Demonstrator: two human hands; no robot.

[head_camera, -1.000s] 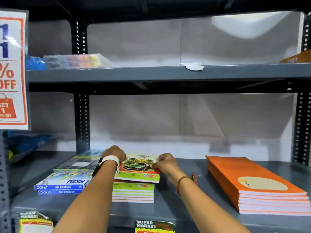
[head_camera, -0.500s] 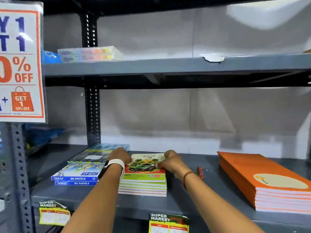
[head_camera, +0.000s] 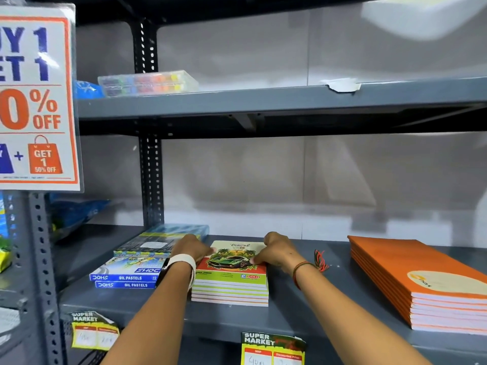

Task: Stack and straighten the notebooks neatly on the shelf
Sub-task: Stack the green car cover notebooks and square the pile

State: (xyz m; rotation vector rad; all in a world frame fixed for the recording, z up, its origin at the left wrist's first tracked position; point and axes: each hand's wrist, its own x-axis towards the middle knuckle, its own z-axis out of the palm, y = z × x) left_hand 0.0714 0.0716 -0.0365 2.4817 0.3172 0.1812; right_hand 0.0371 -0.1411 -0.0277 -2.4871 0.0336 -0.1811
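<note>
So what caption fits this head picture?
Two bare hands, left hand and right hand, square car-cover notebook stack.

promo sign cut off at left edge, price tag cropped below, its handwriting unreadable

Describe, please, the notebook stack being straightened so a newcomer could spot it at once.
On the lower grey shelf, look between the blue oil pastel boxes and the orange notebook pile. The small stack there, held between both hands, alone has a green car on its cover.
</note>
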